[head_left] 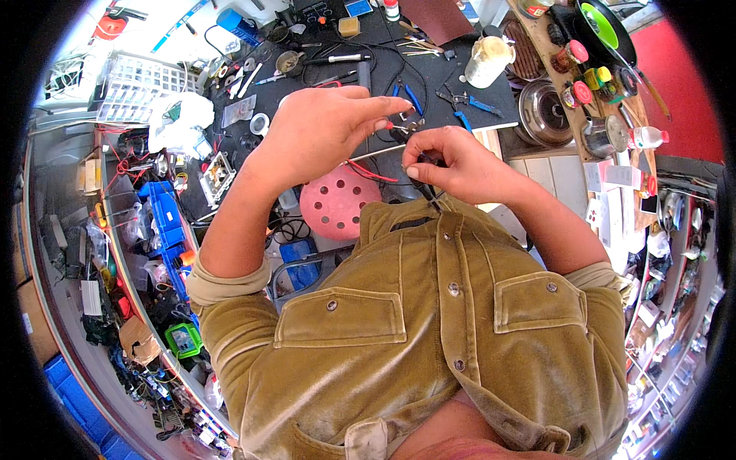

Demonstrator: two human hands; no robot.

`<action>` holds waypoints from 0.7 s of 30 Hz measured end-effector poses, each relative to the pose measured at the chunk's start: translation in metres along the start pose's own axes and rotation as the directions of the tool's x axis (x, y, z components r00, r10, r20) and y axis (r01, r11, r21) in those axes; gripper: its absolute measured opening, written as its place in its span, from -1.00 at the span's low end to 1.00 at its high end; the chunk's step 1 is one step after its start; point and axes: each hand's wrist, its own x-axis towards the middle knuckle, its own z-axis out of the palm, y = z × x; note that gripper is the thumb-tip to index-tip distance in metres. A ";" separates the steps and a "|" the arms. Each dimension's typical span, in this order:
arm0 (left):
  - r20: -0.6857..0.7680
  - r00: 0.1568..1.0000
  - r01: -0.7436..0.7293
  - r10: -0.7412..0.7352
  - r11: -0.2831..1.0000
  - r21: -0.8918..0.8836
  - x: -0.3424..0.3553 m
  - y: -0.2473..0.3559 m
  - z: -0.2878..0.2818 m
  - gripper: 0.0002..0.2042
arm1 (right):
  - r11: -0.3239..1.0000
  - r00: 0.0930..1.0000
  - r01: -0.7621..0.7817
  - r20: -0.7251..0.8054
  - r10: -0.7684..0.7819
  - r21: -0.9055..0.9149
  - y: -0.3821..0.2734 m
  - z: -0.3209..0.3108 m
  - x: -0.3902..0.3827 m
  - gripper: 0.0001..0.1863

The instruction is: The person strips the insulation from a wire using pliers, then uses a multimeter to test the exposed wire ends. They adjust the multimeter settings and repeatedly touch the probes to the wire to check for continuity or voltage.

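While a thin red wire-like piece is pinched between the hands by the left hand's fingertips, dark-handled metal pliers are gripped in the right hand, head just beside it; contact can't be told. Black worktop's front edge is overhung by the right hand; forward room is narrowed by blue-handled metal tools.

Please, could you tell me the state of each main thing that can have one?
Left hand: fingertips at a small red piece; grip unclear.
Right hand: closed on a dark-handled tool.
Dark-handled tool: jaws' state unclear.
Sleeves: rolled up.
Pocket flaps: folded down.
Red-lidded jar: lid on.
Pink perforated disc: partly covered.
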 end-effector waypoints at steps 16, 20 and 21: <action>0.064 0.998 -0.005 0.012 0.994 -0.107 0.000 -0.011 -0.026 -0.68 | 0.982 0.989 0.124 0.096 -0.111 -0.144 -0.013 -0.001 -0.003 -0.90; 0.060 0.996 -0.064 0.070 0.993 -0.098 -0.001 -0.010 -0.024 -0.68 | 0.986 0.992 0.110 0.082 -0.100 -0.125 -0.012 -0.001 -0.003 -0.90; 0.052 0.995 -0.075 0.080 0.993 -0.090 -0.001 -0.010 -0.023 -0.68 | 0.988 0.992 0.104 0.077 -0.096 -0.117 -0.012 -0.002 -0.002 -0.91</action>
